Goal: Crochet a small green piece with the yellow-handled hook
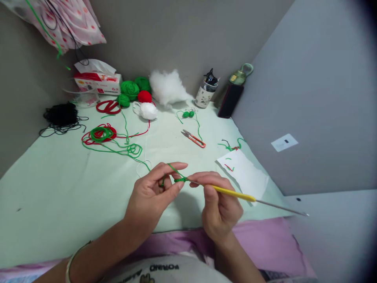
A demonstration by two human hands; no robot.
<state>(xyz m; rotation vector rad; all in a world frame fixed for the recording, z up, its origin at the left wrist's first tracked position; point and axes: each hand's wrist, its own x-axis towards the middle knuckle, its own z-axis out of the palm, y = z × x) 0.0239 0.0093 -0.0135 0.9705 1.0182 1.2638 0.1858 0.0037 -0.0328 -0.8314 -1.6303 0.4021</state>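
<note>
My left hand (154, 190) pinches a small piece of green crochet (180, 180) between thumb and fingers. Green yarn (176, 169) passes over its raised index finger and also loops round a lower finger. My right hand (221, 204) grips a crochet hook (234, 192) by its yellow handle. One metal end of the hook meets the green piece; the other end sticks out to the right. From the left hand the yarn runs back to loose green coils (134, 150) on the table.
Thread snips (193, 138) and two small green crocheted balls (188, 114) lie ahead. Behind are red-handled scissors (108, 107), yarn balls (129, 90), white stuffing (169, 88), a pen cup (205, 94) and a phone (231, 101) against a bottle (238, 76). White paper (246, 173) lies right.
</note>
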